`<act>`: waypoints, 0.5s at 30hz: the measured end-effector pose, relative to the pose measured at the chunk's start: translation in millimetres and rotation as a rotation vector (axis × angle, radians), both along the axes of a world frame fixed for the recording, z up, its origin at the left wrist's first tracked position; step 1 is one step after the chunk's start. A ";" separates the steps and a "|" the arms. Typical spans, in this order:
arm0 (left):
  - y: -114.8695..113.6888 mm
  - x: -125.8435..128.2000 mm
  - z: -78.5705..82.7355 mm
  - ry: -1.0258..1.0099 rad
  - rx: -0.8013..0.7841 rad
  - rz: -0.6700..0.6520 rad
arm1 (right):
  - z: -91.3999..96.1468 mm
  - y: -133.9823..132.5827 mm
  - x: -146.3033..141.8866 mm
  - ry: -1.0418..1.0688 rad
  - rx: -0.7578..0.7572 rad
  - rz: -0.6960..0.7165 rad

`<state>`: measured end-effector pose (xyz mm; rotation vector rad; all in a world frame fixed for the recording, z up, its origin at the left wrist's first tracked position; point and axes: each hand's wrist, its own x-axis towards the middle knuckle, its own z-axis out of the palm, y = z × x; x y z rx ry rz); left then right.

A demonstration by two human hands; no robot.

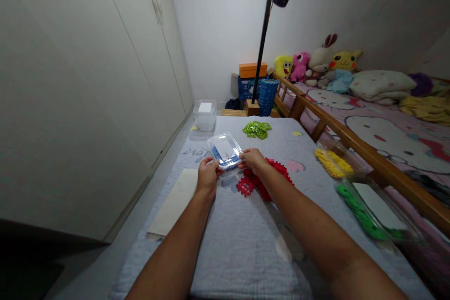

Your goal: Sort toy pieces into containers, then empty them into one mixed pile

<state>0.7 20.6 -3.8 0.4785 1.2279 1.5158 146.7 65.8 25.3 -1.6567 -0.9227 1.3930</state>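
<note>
My left hand [208,176] and my right hand [252,159] grip the near corners of a clear plastic container [225,143] over the middle of the table. Blue pieces [218,153] show through its walls, and a white label seems to sit on top. Fingers on both hands are closed around the rim. Just beneath my right wrist lies a pile of red plastic interlocking pieces [246,186], partly hidden by the forearm. Farther back is a heap of lime green pieces [257,130].
An off-white sheet [177,201] lies left of my forearm. Clear containers [205,119] stand at the back left. Along the right edge sit a box of yellow pieces [333,163] and one of green pieces [362,213], beside the wooden bed rail [337,131]. A black pole [263,37] rises behind.
</note>
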 end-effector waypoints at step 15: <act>2.3 -0.3 -8.7 0.038 0.058 -0.010 | -0.5 2.1 -4.6 0.093 0.004 -0.098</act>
